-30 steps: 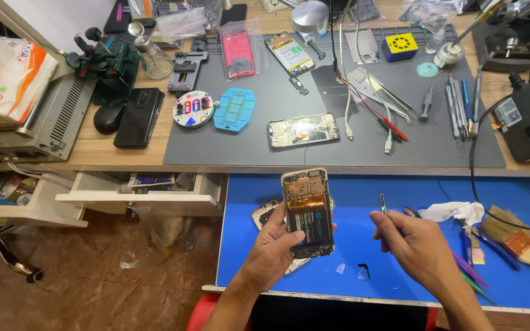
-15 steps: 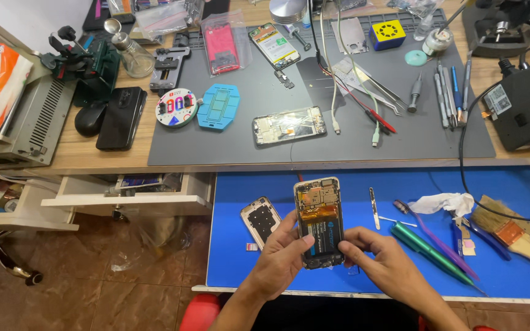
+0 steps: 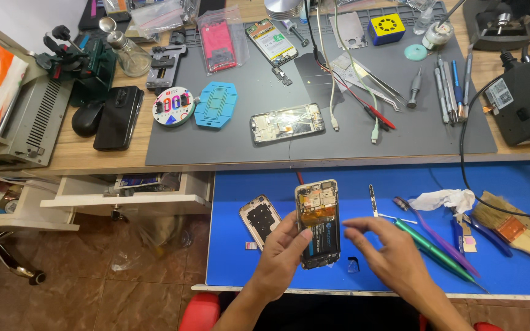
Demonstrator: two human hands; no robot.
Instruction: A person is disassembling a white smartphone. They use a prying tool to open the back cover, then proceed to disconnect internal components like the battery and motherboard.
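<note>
My left hand point(image 3: 283, 260) holds an opened phone point(image 3: 318, 223) upright over the blue mat point(image 3: 522, 184), its battery and circuit boards facing me. My right hand point(image 3: 387, 254) is just right of the phone, fingers spread and pointing toward its lower half, holding nothing. A phone back frame point(image 3: 261, 217) lies on the mat left of my left hand. Tweezers point(image 3: 373, 199) lie on the mat just beyond my right hand.
A green tool point(image 3: 437, 251), a purple tool point(image 3: 440, 236), a white tissue point(image 3: 441, 199) and a brush point(image 3: 513, 230) lie on the mat's right. On the grey mat point(image 3: 228, 138) beyond sit another opened phone point(image 3: 288, 122), screwdrivers and cables. An open drawer point(image 3: 124, 199) juts out at left.
My right hand has put down the tweezers it held a second ago and come in beside the phone. The phone has shifted slightly lower and toward me.
</note>
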